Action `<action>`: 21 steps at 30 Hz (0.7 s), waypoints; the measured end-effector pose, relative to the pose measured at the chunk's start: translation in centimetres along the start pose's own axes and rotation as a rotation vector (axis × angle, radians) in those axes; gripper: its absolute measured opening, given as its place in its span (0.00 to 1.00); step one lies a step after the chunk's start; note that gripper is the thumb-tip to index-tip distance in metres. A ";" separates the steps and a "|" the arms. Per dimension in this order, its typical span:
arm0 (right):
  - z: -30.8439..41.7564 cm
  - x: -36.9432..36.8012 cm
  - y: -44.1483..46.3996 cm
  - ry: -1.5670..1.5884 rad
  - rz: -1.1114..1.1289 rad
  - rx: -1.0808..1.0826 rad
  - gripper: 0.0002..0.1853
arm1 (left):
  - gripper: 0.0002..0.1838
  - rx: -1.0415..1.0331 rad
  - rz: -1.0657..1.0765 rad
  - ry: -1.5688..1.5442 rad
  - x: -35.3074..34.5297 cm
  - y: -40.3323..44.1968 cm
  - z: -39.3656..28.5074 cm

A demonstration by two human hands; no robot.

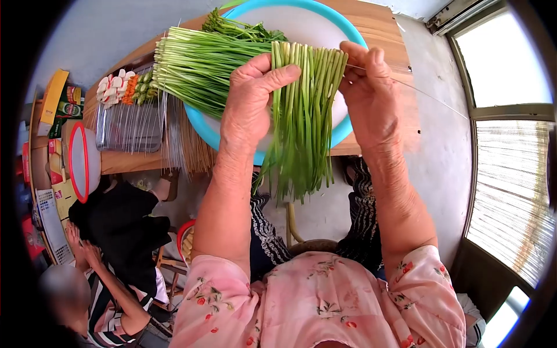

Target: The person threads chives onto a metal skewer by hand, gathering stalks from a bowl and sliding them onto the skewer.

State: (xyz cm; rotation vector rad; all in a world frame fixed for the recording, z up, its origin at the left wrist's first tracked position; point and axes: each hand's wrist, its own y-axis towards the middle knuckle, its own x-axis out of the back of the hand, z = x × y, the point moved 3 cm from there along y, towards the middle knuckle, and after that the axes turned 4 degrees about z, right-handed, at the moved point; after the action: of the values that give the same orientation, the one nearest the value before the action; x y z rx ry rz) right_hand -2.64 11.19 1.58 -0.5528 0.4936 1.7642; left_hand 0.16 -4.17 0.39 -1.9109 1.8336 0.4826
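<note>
A row of green chives [307, 110] hangs between my hands, pale cut ends up and leaves drooping toward my lap. My left hand [252, 98] is closed on the row's left side, with the thumb across the front of the stalks. At the right end, my right hand [374, 87] pinches a thin skewer [432, 94] that points out past the table's right side. The skewer's course inside the stalks is hidden. Behind the row lies a white basin with a blue rim [348, 26]. A thick pile of chives [197, 66] lies across its left side.
Darker leafy greens [241, 28] lie behind the pile. Left on the wooden table [386, 35] is a metal tray [127, 136] with skewered white, orange and green pieces. Loose skewers [174, 124] lie beside it. Another person [116, 217] sits at lower left; a window [510, 180] is at right.
</note>
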 end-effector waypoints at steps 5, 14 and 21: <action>4.8 3.3 -1.1 -0.237 0.101 0.038 0.28 | 0.09 0.001 0.048 -0.047 0.2 -0.1 0.1; 11.5 9.0 -11.5 -0.083 0.130 0.069 0.32 | 0.11 -0.006 0.150 0.084 -1.4 -2.1 0.7; 13.2 9.2 -20.6 -0.695 -0.009 -0.223 0.17 | 0.08 0.129 0.304 0.216 -6.2 -5.0 2.8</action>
State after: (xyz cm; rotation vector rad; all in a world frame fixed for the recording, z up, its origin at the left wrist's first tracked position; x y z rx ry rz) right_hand 13.69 31.14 5.68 -0.0659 -0.1914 1.8745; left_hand 4.99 2.64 1.71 -1.6604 2.2524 0.2510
